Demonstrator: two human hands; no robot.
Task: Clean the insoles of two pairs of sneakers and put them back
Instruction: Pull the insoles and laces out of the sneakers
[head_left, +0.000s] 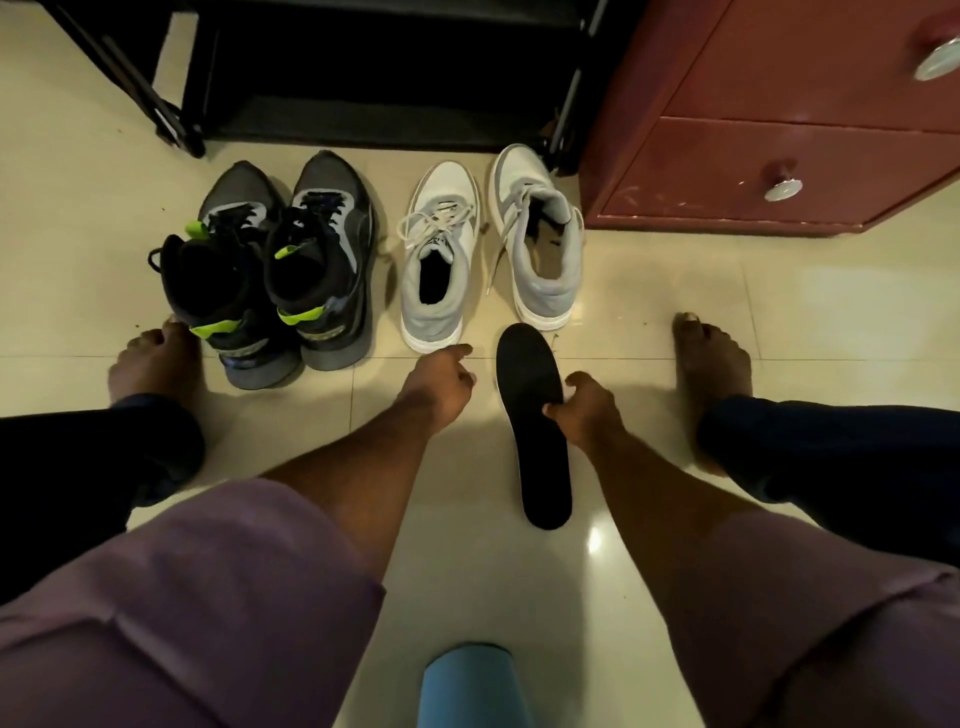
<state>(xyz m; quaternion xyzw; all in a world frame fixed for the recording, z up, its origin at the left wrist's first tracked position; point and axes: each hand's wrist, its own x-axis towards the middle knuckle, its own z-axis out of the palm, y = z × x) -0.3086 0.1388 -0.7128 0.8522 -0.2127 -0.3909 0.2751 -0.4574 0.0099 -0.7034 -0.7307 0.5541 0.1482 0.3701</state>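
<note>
So, no brand or writing I can actually read on any of the shoes, the tongue label on the grey pair is too small to make out. The right hand (584, 410) grips a black insole (535, 431) around its middle, thumb curled over the edge, and the insole hangs lengthwise above the tiled floor (779, 312), its far tip just near the heel of the right grey sneaker (540, 239). That shoe's opening shows a bare tan inside. The left grey sneaker (439, 260) next to it looks dark inside. The left hand (439, 384) hovers just near that shoe's heel, fingers loosely curled, holding nothing. Further left sits the black pair with neon green tabs (270, 270), both dark inside, can't tell what's in them. Behind everything are a black rack (363, 67) and, far right, a red drawer unit (779, 130).
</note>
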